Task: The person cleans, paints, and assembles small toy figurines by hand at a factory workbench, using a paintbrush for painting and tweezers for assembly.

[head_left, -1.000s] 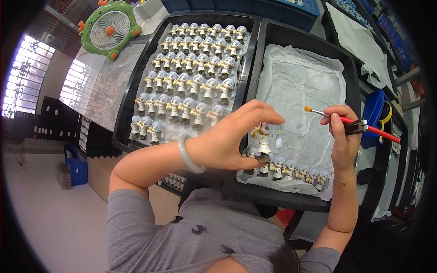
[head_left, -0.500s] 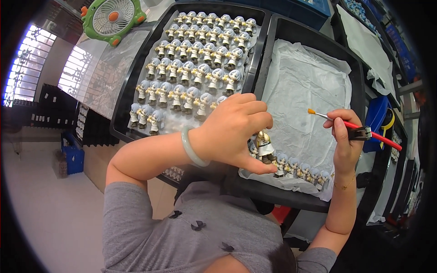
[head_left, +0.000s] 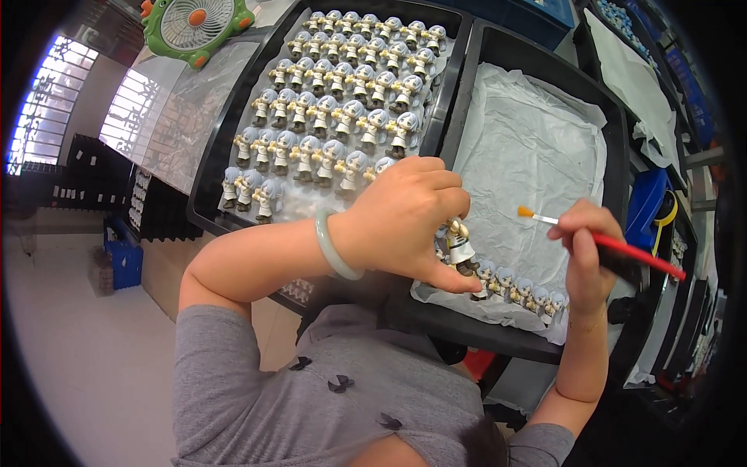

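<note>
My left hand (head_left: 412,222), a pale bangle at its wrist, is closed round a small figurine (head_left: 461,247) above the near left corner of the right tray. White clothing and dark boots show below the fingers; its head is hidden. My right hand (head_left: 587,257) grips a paintbrush (head_left: 642,255) with a red handle and orange bristles, whose tip points left toward the figurine without touching it. Against that palm is a dark, blurred object (head_left: 620,263) I cannot make out. Under my left hand, several similar figurines (head_left: 521,289) line the near edge of the paper-lined tray (head_left: 510,338).
To the left, a black tray (head_left: 204,183) holds rows of pale-haired figurines (head_left: 323,117). A green fan (head_left: 194,31) stands at the far left. Blue bins (head_left: 537,19) are at the back, while a yellow tape roll (head_left: 667,208) and more trays flank the right side.
My right hand has turned slightly, tilting the brush and shifting its bristles a little left and down. The figurine remains in my left hand, slightly farther right in view.
</note>
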Motion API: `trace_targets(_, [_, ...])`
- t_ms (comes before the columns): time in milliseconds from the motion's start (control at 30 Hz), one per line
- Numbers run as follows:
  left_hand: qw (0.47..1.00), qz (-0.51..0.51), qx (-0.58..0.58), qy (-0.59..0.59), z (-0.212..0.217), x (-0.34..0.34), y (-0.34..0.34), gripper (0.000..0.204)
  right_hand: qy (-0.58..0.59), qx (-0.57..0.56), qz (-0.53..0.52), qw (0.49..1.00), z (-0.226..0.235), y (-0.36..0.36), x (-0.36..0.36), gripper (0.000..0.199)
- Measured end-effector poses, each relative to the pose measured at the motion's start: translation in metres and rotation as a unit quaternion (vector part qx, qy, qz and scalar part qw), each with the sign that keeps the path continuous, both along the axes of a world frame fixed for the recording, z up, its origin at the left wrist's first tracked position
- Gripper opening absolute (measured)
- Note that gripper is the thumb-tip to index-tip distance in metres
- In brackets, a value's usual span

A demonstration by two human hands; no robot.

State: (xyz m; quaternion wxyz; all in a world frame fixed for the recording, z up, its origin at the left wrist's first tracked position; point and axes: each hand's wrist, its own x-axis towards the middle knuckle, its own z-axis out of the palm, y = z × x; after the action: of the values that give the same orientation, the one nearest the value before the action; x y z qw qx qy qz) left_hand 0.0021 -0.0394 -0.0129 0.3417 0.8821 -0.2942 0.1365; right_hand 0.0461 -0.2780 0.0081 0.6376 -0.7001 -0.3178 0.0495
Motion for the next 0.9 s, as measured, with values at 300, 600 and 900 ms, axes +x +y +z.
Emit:
trace_targets(300, [0.998, 0.017, 0.046, 0.044, -0.001, 0.001, 0.003, 0.057, -0.101, -0.119, -0.037, 0.987, 0.010, 0.011, -0.001, 0.009])
trace_targets(600, [0.977, 0.065, -0.005, 0.201, 0.053, -0.013, 0.115, 0.054, -0.086, -0.070, -0.125, 0.986, 0.001, -0.011, 0.003, 0.014])
trace_targets(900, [0.927, 0.091, 0.224, 0.287, 0.005, -0.063, 0.137, 0.063, -0.064, -0.061, -0.117, 0.989, 0.003, -0.008, 0.003, 0.015])
